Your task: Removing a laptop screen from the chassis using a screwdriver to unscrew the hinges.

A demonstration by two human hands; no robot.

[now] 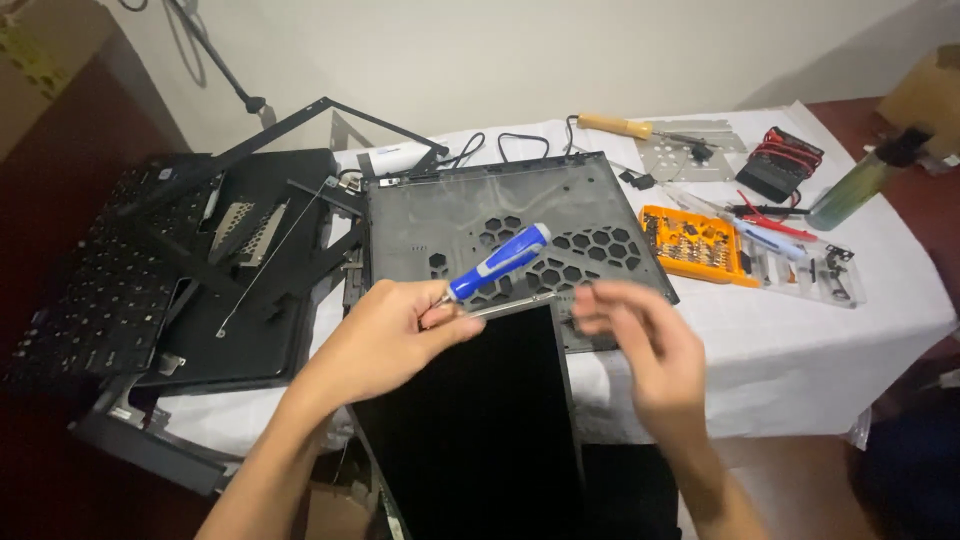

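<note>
My left hand (385, 340) grips a blue and grey screwdriver (500, 262) and also rests on the top left corner of a black display panel (480, 420), which leans up toward me. The screwdriver's handle points up and to the right. My right hand (645, 345) hovers by the panel's top right corner, blurred, fingers apart and holding nothing. Behind the panel lies a grey laptop cover (500, 215) with hexagonal holes, flat on the white table cloth (800, 350).
An orange case of screwdriver bits (695, 243) and a clear tray of small parts (810, 275) lie right of the cover. Farther back are a wooden-handled soldering iron (615, 125), a metal plate (690, 150), a multimeter (780, 165) and a green bottle (860, 180). A black keyboard (100, 290) and laptop frame parts (260, 240) lie at left.
</note>
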